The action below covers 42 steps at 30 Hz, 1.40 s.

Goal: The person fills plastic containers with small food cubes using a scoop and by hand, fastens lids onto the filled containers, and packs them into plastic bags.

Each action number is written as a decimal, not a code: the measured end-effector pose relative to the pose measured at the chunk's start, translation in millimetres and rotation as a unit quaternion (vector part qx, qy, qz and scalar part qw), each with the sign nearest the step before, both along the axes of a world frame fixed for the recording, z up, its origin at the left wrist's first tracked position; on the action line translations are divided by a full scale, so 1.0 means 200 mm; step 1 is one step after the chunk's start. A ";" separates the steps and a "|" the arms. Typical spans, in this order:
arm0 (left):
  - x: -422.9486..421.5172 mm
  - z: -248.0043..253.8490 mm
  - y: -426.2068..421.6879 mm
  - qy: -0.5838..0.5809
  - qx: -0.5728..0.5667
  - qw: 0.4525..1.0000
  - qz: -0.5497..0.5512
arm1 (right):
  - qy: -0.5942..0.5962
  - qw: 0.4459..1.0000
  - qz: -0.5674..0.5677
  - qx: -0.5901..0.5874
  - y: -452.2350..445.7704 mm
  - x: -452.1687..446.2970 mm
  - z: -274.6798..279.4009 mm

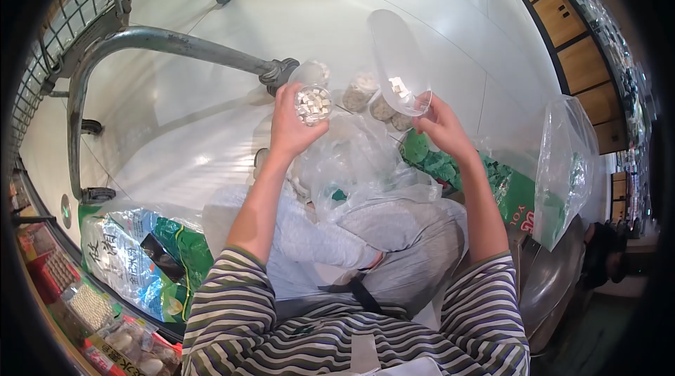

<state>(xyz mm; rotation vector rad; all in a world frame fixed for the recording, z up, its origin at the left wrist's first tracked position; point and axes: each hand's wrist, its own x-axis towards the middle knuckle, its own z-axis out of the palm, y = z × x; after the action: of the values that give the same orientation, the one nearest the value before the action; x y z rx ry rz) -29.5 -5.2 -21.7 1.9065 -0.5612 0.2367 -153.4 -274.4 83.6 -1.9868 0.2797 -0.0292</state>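
My left hand (294, 128) is wrapped round a clear round container (313, 104) filled with small white cubes, its open top facing me. Pinched by its near end in my right hand (441, 126) is a long translucent scoop (399, 52), with a few white pieces (399, 87) lying in its lower part. Several filled jars stand on the floor just beyond and between my hands, among them one with pale contents (360, 92). Below them a crumpled clear plastic bag (351, 158) spreads over the floor by my crossed legs.
A metal cart frame (176, 42) with wheels stands at the left. Green printed bags (492, 182) lie at the right beside an upright clear bag (562, 158). More packaging (133, 256) and a phone-like dark object (162, 256) are at the lower left, near shelved goods (91, 306).
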 end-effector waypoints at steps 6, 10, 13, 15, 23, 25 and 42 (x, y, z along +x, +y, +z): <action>0.00 -0.01 0.00 0.023 -0.003 1.000 -0.002 | 0.034 0.964 0.084 -0.250 -0.06 0.04 0.18; -0.04 0.05 -0.01 0.031 0.032 0.998 -0.044 | 0.077 0.901 0.128 -0.408 -0.03 0.04 0.34; -0.05 0.04 -0.02 0.022 0.023 0.995 -0.091 | 0.078 0.857 0.139 -0.490 -0.01 0.05 0.42; -0.06 0.03 -0.02 0.028 0.020 0.994 -0.106 | 0.078 0.835 0.152 -0.523 0.00 0.07 0.47; -0.08 0.01 -0.04 0.041 0.049 0.987 -0.147 | 0.042 0.759 0.191 -0.620 0.10 0.15 0.55; -0.08 0.01 -0.04 0.048 0.053 0.987 -0.147 | 0.000 0.733 0.189 -0.654 0.11 0.15 0.56; -0.11 0.08 -0.03 0.031 0.016 0.991 -0.128 | -0.023 0.777 0.086 -0.624 0.06 0.08 0.71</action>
<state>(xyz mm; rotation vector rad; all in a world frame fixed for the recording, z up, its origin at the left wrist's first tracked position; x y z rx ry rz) -52.2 -10.6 -5.8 1.8430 -0.7633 0.0011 -136.7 -263.3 225.0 -3.3358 -0.0007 -0.1872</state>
